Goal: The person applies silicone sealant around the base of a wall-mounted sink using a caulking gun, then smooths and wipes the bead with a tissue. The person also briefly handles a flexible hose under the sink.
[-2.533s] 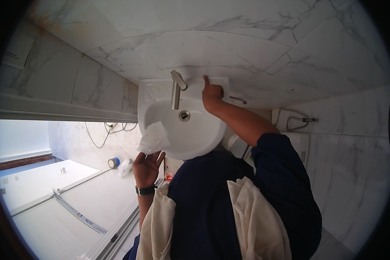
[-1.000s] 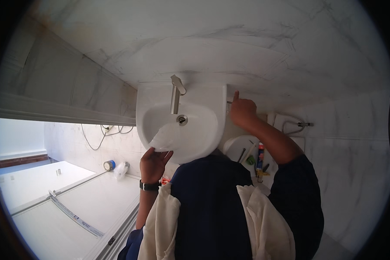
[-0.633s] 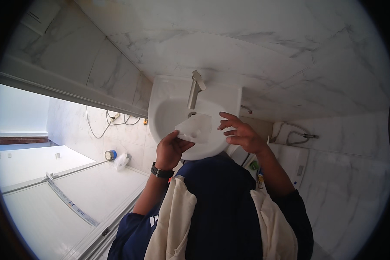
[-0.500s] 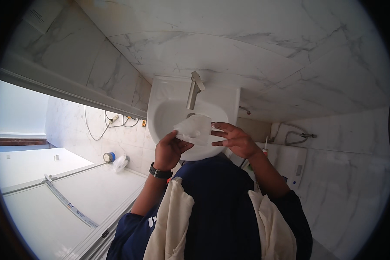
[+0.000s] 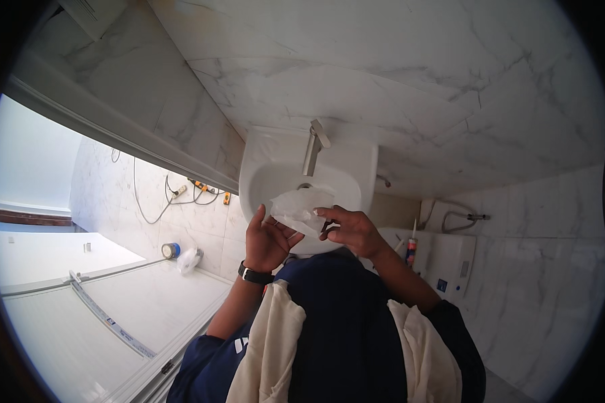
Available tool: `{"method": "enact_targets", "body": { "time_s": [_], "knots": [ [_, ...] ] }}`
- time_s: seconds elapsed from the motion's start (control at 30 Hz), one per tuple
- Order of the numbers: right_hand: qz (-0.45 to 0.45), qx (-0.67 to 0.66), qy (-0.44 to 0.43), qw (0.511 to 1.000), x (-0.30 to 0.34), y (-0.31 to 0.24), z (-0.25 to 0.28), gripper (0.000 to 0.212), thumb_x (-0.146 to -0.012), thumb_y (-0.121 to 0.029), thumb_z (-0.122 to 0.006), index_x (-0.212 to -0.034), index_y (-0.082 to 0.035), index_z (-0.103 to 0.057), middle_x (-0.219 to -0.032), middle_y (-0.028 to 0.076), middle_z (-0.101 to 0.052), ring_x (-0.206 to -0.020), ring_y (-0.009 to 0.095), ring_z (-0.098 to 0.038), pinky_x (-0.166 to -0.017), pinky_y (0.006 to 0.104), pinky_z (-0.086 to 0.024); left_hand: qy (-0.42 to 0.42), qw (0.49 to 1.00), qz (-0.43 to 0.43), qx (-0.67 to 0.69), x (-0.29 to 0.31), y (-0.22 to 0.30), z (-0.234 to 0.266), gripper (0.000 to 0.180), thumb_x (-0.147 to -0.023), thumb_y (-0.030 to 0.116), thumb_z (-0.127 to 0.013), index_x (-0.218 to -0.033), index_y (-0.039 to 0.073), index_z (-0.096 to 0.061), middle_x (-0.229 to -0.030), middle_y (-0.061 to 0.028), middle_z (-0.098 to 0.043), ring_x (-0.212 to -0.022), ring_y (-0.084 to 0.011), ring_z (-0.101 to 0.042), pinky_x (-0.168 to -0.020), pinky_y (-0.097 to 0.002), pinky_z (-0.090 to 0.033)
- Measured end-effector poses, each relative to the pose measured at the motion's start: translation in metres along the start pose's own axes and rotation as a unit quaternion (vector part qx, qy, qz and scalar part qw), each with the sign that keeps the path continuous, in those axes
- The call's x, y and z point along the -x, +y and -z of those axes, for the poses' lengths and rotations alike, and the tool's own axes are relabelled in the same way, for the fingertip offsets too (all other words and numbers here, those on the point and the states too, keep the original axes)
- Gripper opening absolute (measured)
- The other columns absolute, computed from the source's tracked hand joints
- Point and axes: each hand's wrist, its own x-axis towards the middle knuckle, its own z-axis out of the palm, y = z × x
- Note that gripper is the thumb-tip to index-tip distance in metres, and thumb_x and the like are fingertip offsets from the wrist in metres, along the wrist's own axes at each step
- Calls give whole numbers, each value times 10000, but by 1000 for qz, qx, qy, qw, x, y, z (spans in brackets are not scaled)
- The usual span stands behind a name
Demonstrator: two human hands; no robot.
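A crumpled, thin white sheet [image 5: 301,207], paper or plastic I cannot tell, is held over the white washbasin [image 5: 254,144]. My right hand [image 5: 353,232] pinches its right edge between thumb and fingers. My left hand [image 5: 269,243] is palm up at the sheet's near left side, thumb standing apart and fingers stretched under the edge. On that wrist is a dark watch [image 5: 255,275]. Beyond the sheet, a brushed metal tap [image 5: 312,151] stands at the back of the basin, above the drain [image 5: 304,186].
Right of me a sealant tube [image 5: 411,250] with a pointed nozzle stands by a white toilet lid [image 5: 450,258]. A metal hose [image 5: 458,216] hangs behind it. Leftward, past the door frame, lie cables [image 5: 181,191], a roll of tape [image 5: 171,250] and a clear plastic bag [image 5: 189,261].
The sheet has been bunched up and drawn a little nearer. My right fingers have closed on its edge, while my left thumb has come off it. The view has shifted slightly.
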Motion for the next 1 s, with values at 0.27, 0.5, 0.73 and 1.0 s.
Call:
{"method": "enact_targets", "body": {
  "time_s": [0.27, 0.5, 0.73, 1.0],
  "knots": [
    [117, 166, 38, 978, -10, -9, -20, 619, -839, -46, -645, -1446, -11, -531, -1218, 130, -579, -1072, 226, -600, -965, 366, -507, -94, 989, -53, -100, 1, -26, -3, 482, -956, 228, -677, -1391, 82, -530, -1385, -84, -603, -1277, -257, -571, -1123, -430, -418],
    [169, 300, 64, 936, -9, -7, -28, 656, -773, -110, -731, -1407, -44, -575, -1174, 147, -604, -1034, 256, -607, -902, 359, -514, -86, 989, -45, -114, -11, -28, -4, 442, -947, 32, -665, -1369, 65, -537, -1342, -65, -605, -1226, -205, -583, -1059, -370, -467],
    [163, 373, 96, 909, 2, -12, -21, 586, -750, -102, -722, -1328, -43, -649, -1051, 139, -594, -921, 251, -576, -849, 369, -502, -37, 989, -21, -139, -10, -33, -10, 350, -939, 39, -678, -1278, 69, -597, -1226, -31, -643, -1102, -139, -596, -957, -316, -474],
    [278, 500, 110, 813, 1, -10, -6, 312, -736, -12, -808, -1037, -91, -786, -743, 41, -528, -713, 208, -529, -621, 327, -461, -40, 990, 99, -92, -9, -30, -2, 223, -960, -5, -639, -1179, 36, -640, -1133, -39, -671, -1022, -134, -627, -919, -297, -504]
  ]
}}
